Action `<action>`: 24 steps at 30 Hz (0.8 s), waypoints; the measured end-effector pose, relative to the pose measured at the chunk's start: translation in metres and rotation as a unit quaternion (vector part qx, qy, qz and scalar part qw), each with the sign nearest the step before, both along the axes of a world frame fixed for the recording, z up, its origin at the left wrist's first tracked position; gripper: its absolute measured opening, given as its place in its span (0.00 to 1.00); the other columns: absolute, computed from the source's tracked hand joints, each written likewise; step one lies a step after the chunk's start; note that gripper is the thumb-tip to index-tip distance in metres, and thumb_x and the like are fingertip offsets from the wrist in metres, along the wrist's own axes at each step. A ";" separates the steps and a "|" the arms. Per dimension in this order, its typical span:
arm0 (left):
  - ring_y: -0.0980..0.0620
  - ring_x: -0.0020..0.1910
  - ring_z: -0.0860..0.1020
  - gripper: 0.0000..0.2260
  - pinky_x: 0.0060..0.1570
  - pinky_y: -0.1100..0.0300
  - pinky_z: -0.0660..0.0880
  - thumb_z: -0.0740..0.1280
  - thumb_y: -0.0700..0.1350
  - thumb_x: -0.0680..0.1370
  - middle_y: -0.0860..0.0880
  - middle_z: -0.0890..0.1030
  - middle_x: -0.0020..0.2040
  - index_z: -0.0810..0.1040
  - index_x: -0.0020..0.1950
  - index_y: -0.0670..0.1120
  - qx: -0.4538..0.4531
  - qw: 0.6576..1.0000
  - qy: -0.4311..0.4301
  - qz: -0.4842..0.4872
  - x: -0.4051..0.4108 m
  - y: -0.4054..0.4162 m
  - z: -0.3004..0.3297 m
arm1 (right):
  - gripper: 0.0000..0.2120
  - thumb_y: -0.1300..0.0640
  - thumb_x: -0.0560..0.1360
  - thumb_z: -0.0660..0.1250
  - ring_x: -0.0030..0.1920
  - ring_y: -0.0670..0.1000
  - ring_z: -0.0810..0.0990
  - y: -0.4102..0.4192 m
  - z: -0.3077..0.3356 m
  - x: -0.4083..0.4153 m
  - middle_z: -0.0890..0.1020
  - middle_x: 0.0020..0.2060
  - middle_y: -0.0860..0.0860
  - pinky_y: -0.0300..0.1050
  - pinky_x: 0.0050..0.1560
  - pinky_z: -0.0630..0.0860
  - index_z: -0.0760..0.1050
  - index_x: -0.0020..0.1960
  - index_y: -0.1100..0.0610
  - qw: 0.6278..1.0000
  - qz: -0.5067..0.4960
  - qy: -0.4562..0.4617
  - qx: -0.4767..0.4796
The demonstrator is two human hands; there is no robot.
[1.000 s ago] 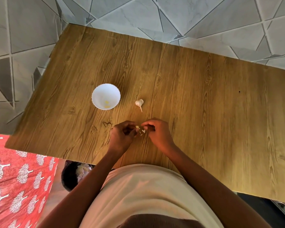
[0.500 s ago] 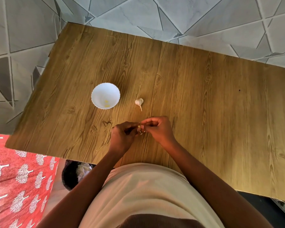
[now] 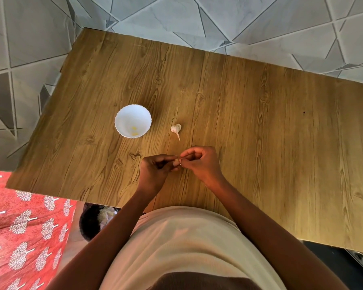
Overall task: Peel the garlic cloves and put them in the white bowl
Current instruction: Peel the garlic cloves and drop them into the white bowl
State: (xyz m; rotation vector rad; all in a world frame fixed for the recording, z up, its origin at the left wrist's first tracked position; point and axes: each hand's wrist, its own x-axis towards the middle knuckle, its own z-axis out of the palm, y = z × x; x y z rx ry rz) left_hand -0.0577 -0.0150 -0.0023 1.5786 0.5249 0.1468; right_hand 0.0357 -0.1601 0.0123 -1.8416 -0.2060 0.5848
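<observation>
A small garlic clove (image 3: pixel 177 162) sits between my two hands just above the wooden table (image 3: pixel 260 122). My left hand (image 3: pixel 155 170) pinches the clove from the left. My right hand (image 3: pixel 199 163) pinches it from the right with thumb and forefinger. Most of the clove is hidden by my fingertips. The white bowl (image 3: pixel 122 120) stands beyond my left hand with two pale yellow peeled cloves (image 3: pixel 134 130) inside. A part of a garlic bulb (image 3: pixel 175 128) with a thin stalk lies to the right of the bowl.
A dark bin (image 3: pixel 88 222) with whitish garlic skins stands below the table's near edge at the left. A red patterned cloth (image 3: pixel 19 222) lies at the lower left. Grey tiled floor surrounds the table.
Both hands have shifted slightly away from me while working on the clove. The loose skin seen between the fingertips earlier is now hidden.
</observation>
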 end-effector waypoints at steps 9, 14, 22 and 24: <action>0.43 0.46 0.87 0.08 0.48 0.56 0.84 0.72 0.29 0.77 0.40 0.87 0.46 0.83 0.55 0.33 -0.100 0.993 0.017 0.056 0.003 -0.001 0.005 | 0.08 0.66 0.68 0.80 0.37 0.50 0.85 -0.003 -0.005 -0.003 0.86 0.36 0.51 0.43 0.40 0.83 0.84 0.45 0.59 0.999 -0.024 -0.016 -0.019; 0.41 0.49 0.87 0.08 0.50 0.55 0.84 0.71 0.28 0.77 0.39 0.87 0.49 0.83 0.56 0.34 -0.092 0.995 0.009 0.041 0.003 0.000 0.006 | 0.08 0.65 0.68 0.80 0.33 0.43 0.80 -0.005 -0.011 -0.002 0.83 0.33 0.50 0.36 0.35 0.77 0.82 0.43 0.58 0.994 0.013 -0.070 -0.081; 0.46 0.46 0.87 0.08 0.45 0.57 0.84 0.70 0.31 0.79 0.42 0.88 0.48 0.82 0.57 0.37 -0.088 0.994 0.038 0.050 0.002 0.002 0.002 | 0.09 0.65 0.76 0.73 0.47 0.42 0.82 -0.001 -0.014 -0.003 0.85 0.46 0.49 0.32 0.48 0.77 0.85 0.54 0.56 0.981 0.064 -0.160 -0.092; 0.48 0.44 0.87 0.08 0.44 0.57 0.84 0.71 0.32 0.78 0.42 0.88 0.46 0.83 0.57 0.37 -0.092 0.993 0.046 0.052 0.002 0.002 0.002 | 0.11 0.65 0.74 0.75 0.48 0.45 0.83 0.001 -0.012 -0.003 0.85 0.48 0.50 0.35 0.49 0.78 0.85 0.56 0.57 0.978 0.086 -0.178 -0.074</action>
